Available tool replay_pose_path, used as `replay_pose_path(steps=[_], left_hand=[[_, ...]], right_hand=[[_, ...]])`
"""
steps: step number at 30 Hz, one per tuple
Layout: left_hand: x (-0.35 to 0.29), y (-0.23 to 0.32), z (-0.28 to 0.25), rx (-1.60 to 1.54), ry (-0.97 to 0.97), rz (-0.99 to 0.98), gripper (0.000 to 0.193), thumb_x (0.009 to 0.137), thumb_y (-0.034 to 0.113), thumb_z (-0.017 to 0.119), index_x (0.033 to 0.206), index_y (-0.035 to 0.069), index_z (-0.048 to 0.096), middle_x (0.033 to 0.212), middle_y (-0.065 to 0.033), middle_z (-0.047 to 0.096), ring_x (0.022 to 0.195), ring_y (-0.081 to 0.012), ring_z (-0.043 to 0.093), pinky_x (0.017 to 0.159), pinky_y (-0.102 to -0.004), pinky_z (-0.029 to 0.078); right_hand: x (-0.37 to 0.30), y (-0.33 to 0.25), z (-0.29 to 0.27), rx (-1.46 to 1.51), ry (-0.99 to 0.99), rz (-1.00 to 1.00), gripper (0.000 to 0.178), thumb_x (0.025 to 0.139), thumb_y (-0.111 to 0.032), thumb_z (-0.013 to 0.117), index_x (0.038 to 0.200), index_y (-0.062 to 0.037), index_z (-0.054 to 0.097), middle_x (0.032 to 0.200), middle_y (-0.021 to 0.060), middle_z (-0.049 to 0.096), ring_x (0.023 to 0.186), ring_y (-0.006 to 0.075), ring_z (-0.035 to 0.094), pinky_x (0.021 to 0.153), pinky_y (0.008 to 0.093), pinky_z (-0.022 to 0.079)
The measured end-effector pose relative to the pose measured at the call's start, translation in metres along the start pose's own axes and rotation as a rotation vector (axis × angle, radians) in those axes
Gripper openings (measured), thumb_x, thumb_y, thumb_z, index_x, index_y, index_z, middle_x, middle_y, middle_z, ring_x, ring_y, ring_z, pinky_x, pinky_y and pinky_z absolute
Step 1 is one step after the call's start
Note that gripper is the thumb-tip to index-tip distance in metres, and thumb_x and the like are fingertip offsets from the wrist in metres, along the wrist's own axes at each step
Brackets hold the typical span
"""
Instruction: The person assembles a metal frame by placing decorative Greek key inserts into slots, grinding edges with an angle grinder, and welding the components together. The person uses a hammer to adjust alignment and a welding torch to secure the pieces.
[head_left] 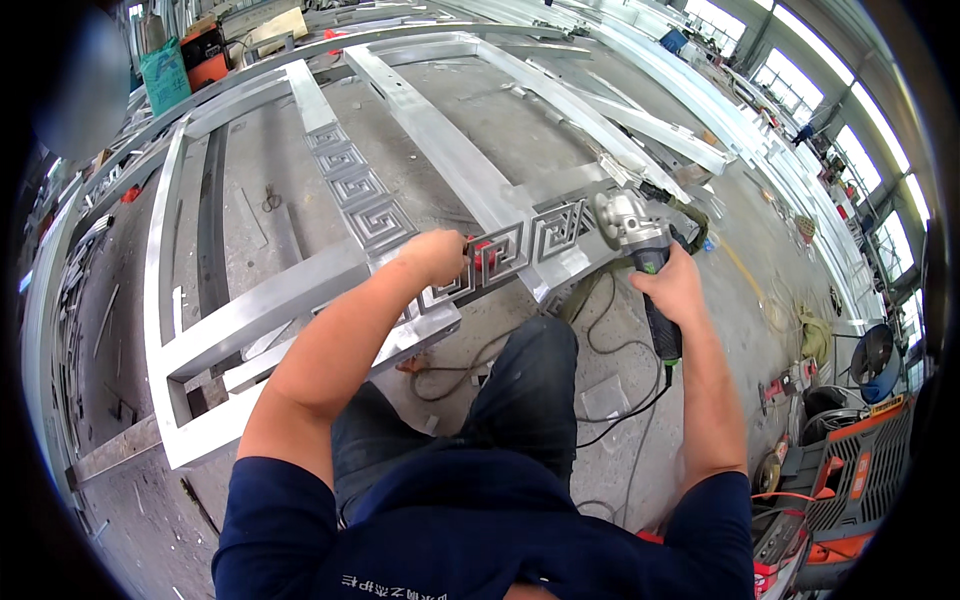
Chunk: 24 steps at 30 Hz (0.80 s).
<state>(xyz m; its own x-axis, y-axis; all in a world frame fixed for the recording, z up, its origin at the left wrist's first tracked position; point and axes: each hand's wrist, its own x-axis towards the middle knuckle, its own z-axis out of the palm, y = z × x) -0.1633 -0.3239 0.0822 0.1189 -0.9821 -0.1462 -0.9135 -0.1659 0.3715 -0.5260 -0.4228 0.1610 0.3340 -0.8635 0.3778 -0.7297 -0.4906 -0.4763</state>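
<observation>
My right hand (672,290) is closed around the body of an angle grinder (652,262), black with a silver head. The grinder's disc (605,215) is up against the right end of a silver metal fretwork strip (500,257) with a square spiral pattern. My left hand (438,257) is closed at the strip's upper edge, its fingertips partly hidden. Just beside those fingers, a red thing (484,254) shows behind the strip, too covered to name. The strip lies across a large silver metal frame (270,300), over my knees. Another fretwork strip (358,185) runs along one of the frame's bars.
The grinder's black cord (640,408) trails down to the floor by my right leg. An orange and grey machine (850,490) stands at the lower right among cables. Long metal profiles (660,70) lie at the back right. A green bag (165,77) stands at the far left.
</observation>
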Motion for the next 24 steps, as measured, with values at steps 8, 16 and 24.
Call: replay_pose_path(steps=[8, 16, 24], left_hand=[[-0.032, 0.017, -0.002, 0.085, -0.009, -0.083, 0.028, 0.086, 0.027, 0.074, 0.096, 0.001, 0.078, 0.098, -0.0234, 0.075, 0.096, -0.0411, 0.073, 0.086, -0.0471, 0.058], [-0.037, 0.021, 0.009, 0.103, 0.054, -0.121, 0.027, 0.092, 0.027, 0.072, 0.094, 0.002, 0.079, 0.096, -0.0222, 0.076, 0.094, -0.039, 0.074, 0.084, -0.046, 0.059], [-0.038, 0.027, 0.008, 0.102, 0.068, -0.107, 0.026, 0.092, 0.027, 0.073, 0.094, 0.002, 0.078, 0.096, -0.0221, 0.076, 0.093, -0.0397, 0.074, 0.084, -0.0464, 0.059]], right_hand=[[0.017, -0.065, 0.004, -0.483, -0.249, -0.171, 0.045, 0.069, -0.021, 0.08, 0.101, 0.0014, 0.058, 0.084, 0.0227, 0.072, 0.084, 0.0423, 0.071, 0.077, 0.0495, 0.057], [0.027, -0.106, 0.028, -0.604, -0.438, -0.306, 0.04, 0.074, -0.015, 0.076, 0.107, 0.0008, 0.06, 0.088, 0.0191, 0.074, 0.084, 0.0382, 0.074, 0.076, 0.0475, 0.059], [0.033, -0.117, 0.044, -0.603, -0.473, -0.333, 0.046, 0.071, -0.018, 0.078, 0.108, 0.0019, 0.059, 0.085, 0.0198, 0.073, 0.083, 0.0395, 0.073, 0.074, 0.049, 0.059]])
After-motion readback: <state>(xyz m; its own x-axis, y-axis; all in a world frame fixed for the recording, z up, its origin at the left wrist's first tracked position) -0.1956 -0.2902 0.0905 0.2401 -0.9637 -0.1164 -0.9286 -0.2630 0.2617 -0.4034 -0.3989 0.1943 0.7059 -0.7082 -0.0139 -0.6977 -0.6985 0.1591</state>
